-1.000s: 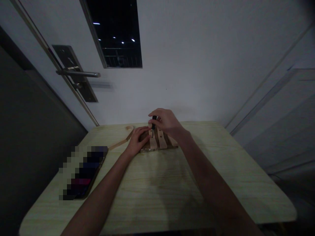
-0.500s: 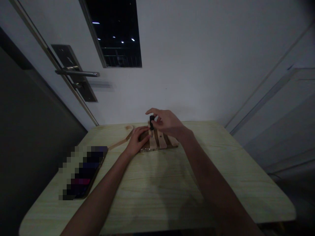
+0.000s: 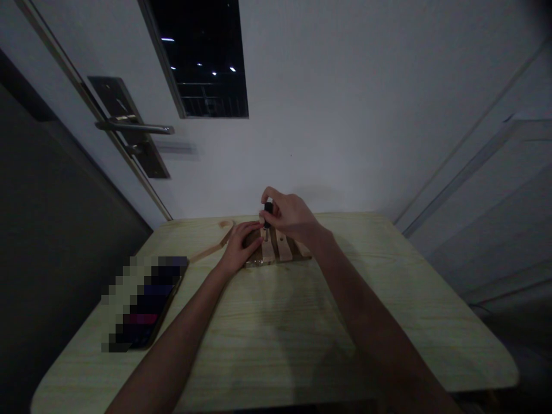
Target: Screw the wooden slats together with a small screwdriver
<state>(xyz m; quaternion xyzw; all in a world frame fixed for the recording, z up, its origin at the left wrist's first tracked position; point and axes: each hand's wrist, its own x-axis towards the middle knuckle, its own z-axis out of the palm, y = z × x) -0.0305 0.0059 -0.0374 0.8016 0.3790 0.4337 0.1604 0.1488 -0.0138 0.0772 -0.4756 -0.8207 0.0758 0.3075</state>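
Observation:
A small assembly of wooden slats [image 3: 280,250] lies at the far side of the pale wooden table [image 3: 276,322]. My left hand [image 3: 240,246] lies on its left end, fingers curled over the wood and pressing it down. My right hand [image 3: 288,215] is above the slats, fingers pinched round the black handle of a small screwdriver [image 3: 268,211] that stands upright with its tip on a slat. The tip itself is partly hidden by my fingers.
A loose curved wooden piece [image 3: 215,244] lies left of the slats. A flat dark object, pixelated [image 3: 144,305], rests near the table's left edge. A white door with a metal lever handle [image 3: 133,127] and a dark window [image 3: 202,57] stands behind the table.
My right hand's fingers have shifted round the screwdriver handle, opening slightly and closing again, as in a turn. My left hand and the slats have stayed put.

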